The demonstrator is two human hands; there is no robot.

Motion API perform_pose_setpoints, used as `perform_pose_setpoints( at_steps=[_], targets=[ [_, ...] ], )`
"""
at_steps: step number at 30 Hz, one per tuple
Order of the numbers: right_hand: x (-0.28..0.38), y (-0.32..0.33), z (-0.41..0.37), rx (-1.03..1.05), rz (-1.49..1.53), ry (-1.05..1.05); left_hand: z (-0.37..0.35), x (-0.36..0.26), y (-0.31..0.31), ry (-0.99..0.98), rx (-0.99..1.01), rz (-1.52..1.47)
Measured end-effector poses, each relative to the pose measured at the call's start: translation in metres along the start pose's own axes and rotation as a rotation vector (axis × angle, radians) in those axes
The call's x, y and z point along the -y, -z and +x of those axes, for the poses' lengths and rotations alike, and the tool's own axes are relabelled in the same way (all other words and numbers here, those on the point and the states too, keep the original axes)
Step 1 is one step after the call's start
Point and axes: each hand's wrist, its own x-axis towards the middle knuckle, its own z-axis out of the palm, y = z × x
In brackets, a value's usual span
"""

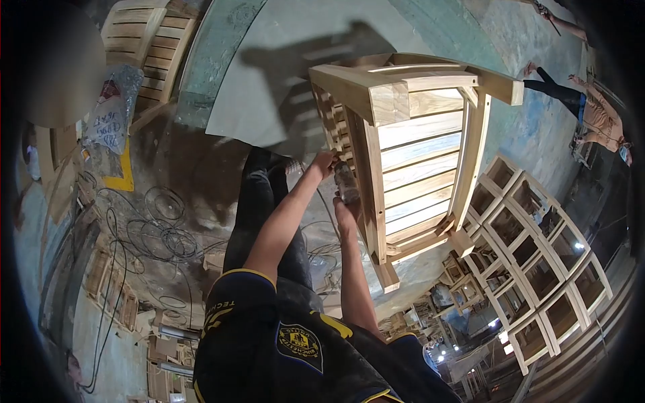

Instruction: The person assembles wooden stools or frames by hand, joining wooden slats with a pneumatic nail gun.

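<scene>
Evidently, a grey cylindrical tool (347, 183) is against the side of the slatted wooden frame (422, 104), the right hand (347, 209) wrapped around its lower end and the left hand (324, 163) curled at its upper end, its exact grip hidden. The frame stands across the right edge of a pale sheet (282, 33). "TECH" marks the sleeve (232, 295), "UNITED" the shirt crest (300, 344), while blue lettering on a plastic bag (114, 111) is illegible.

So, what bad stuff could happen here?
The tool might slip and scratch the wooden frame, since it's so close. The left hand and right hand are near the frame too, so they could get bumped. Someone might trip on the loose cables looped on the floor.
</scene>
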Motion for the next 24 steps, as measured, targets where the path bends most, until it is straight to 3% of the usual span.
perform_pose_setpoints(
  at_steps=[2,3,6,9,12,15,18,21,24],
  targets=[
    [-0.006,-0.005,0.009,-0.032,0.076,0.013,0.014,0.007,-0.002,-0.003,-0.031,-0.068],
    [-0.009,-0.008,0.014,-0.048,0.114,0.02,0.022,0.007,0.002,-0.045,0.103,-0.054],
    [-0.027,-0.016,0.03,-0.025,-0.028,0.02,0.0,-0.02,-0.004,-0.015,0.118,0.114],
    [-0.02,-0.012,0.029,-0.074,-0.031,0.102,0.027,-0.016,0.016,0.085,0.395,0.033],
    [0.018,0.006,0.02,-0.016,0.118,0.067,0.001,-0.029,0.002,0.075,0.274,0.071],
    [0.012,0.002,0.026,-0.052,0.02,0.08,0.01,-0.029,0.008,0.114,0.301,0.07],
    [0.023,0.002,0.035,-0.071,-0.087,0.091,-0.002,-0.036,0.002,-0.02,-0.007,0.232],
    [0.031,-0.001,0.042,-0.058,-0.071,0.097,0.027,-0.018,0.058,-0.184,0.015,0.193],
    [0.029,-0.007,0.05,-0.028,-0.011,0.084,-0.032,-0.043,0.074,-0.17,0.04,0.038]
  ],
)
